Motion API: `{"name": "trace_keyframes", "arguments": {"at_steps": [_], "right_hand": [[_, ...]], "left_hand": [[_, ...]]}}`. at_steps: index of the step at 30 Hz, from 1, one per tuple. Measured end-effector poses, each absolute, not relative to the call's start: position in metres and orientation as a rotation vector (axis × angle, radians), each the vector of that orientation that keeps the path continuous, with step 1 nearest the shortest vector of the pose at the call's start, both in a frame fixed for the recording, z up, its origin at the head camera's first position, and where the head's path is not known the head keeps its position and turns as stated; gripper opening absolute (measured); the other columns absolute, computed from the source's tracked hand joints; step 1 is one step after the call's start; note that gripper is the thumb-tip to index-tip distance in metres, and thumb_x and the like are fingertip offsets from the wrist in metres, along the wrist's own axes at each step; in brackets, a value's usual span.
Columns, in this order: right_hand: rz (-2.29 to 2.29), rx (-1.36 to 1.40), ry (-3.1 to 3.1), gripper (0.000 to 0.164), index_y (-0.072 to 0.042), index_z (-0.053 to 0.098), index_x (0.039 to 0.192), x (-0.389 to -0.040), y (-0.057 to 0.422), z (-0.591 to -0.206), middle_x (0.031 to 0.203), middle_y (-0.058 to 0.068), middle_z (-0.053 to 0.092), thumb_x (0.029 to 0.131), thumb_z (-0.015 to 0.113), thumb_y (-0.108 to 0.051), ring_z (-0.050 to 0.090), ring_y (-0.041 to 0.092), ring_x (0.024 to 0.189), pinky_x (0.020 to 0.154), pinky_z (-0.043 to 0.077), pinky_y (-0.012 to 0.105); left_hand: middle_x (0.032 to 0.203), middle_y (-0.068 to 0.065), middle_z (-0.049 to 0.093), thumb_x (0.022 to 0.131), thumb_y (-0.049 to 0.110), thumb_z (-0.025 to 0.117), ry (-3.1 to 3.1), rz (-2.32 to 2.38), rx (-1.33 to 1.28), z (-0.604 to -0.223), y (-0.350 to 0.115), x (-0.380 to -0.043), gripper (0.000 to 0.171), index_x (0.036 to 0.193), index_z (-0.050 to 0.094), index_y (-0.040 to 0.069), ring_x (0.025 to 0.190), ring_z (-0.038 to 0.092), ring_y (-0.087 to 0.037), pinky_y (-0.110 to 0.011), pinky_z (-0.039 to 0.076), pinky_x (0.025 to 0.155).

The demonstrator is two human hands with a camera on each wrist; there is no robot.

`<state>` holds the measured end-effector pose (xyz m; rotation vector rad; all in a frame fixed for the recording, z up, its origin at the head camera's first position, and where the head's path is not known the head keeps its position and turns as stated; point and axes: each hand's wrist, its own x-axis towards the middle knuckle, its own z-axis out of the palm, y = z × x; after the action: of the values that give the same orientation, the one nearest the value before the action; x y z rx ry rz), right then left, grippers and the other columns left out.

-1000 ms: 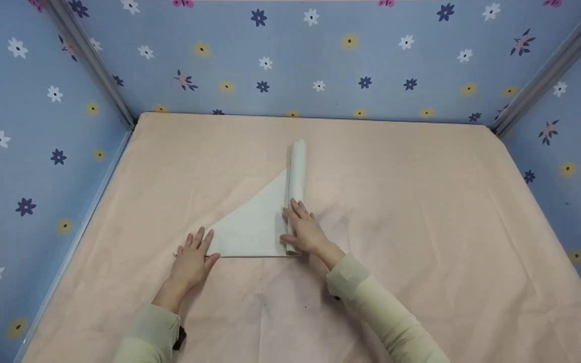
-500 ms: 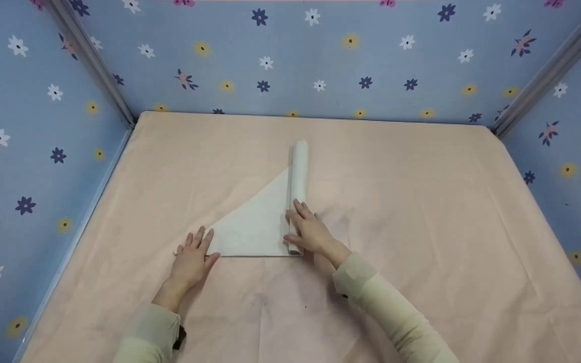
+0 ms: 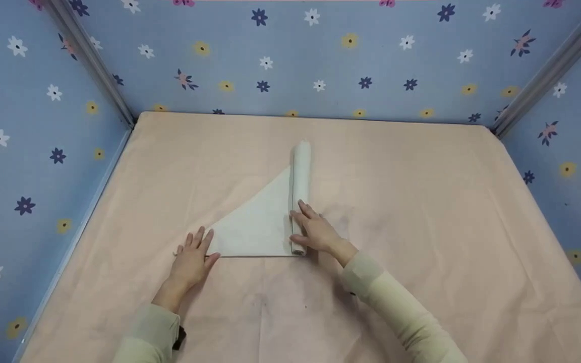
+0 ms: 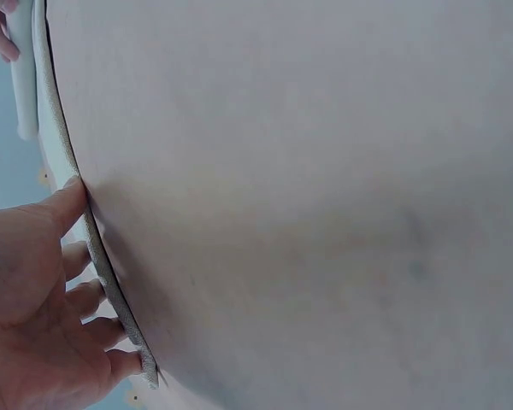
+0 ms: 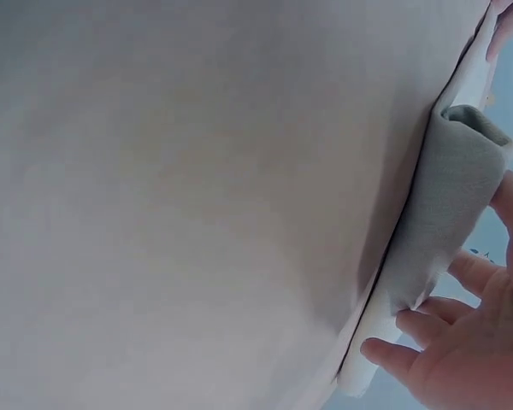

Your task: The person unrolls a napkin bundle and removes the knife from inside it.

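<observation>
A pale green-white cloth (image 3: 252,222) lies on the table, flat and roughly triangular on its left part. Its right side is wound into a long narrow roll (image 3: 301,171) pointing away from me. My left hand (image 3: 188,264) rests with spread fingers on the cloth's left corner; in the left wrist view its thumb and fingertips press along the folded edge (image 4: 64,141). My right hand (image 3: 320,235) lies across the near half of the roll, fingers extended over it. The right wrist view shows the roll's spiral end (image 5: 474,120) by the thumb, with the fingertips touching its side.
A peach-coloured sheet (image 3: 411,201) with slight wrinkles covers the table. Blue flowered panels (image 3: 290,60) stand at the back and both sides, with grey metal posts (image 3: 94,63) at the corners.
My right hand and the roll have shifted slightly to the right, and the flat part of the cloth shows a little wider. The left hand has stayed in place.
</observation>
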<state>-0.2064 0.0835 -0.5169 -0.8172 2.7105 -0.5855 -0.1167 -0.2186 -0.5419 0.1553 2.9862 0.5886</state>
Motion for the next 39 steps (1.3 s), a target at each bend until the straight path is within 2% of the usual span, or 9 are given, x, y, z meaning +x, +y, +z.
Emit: {"name": "trace_keyframes", "arguments": {"at_steps": [10,21,30,39], "right_hand": [[-0.615,-0.829,2.683,0.065,-0.009,0.033,0.137,-0.210,0.094,-0.517,0.146,0.014,0.014,0.085,0.059,-0.035,0.018,0.026,0.132,0.103,0.022,0.043],[-0.661,-0.841,2.684,0.064,-0.010,0.034,0.136,-0.209,0.106,-0.517,0.144,0.017,0.019,0.084,0.060,-0.035,0.020,0.028,0.131,0.101,0.024,0.048],[-0.707,-0.816,2.653,0.065,-0.012,0.032,0.137,-0.210,0.116,-0.518,0.144,0.015,0.020,0.084,0.060,-0.036,0.020,0.028,0.131,0.102,0.026,0.042],[-0.721,-0.831,2.654,0.065,-0.012,0.033,0.137,-0.209,0.121,-0.516,0.144,0.016,0.021,0.084,0.060,-0.036,0.021,0.029,0.130,0.102,0.026,0.043]], "left_hand": [[0.142,-0.024,0.019,0.091,0.030,0.050,2.984,0.579,0.141,-0.543,-0.218,-0.116,0.060,0.137,0.028,-0.001,0.126,0.015,-0.048,-0.065,0.017,0.094],[0.141,-0.024,0.019,0.091,0.030,0.050,2.991,0.582,0.139,-0.542,-0.218,-0.116,0.059,0.137,0.029,-0.001,0.125,0.015,-0.048,-0.064,0.017,0.094],[0.142,-0.024,0.018,0.092,0.032,0.047,2.972,0.574,0.156,-0.541,-0.220,-0.116,0.060,0.138,0.026,0.000,0.126,0.014,-0.048,-0.065,0.017,0.094],[0.142,-0.024,0.018,0.091,0.031,0.048,2.972,0.566,0.129,-0.541,-0.219,-0.116,0.060,0.138,0.027,0.000,0.126,0.013,-0.048,-0.064,0.017,0.094]]}}
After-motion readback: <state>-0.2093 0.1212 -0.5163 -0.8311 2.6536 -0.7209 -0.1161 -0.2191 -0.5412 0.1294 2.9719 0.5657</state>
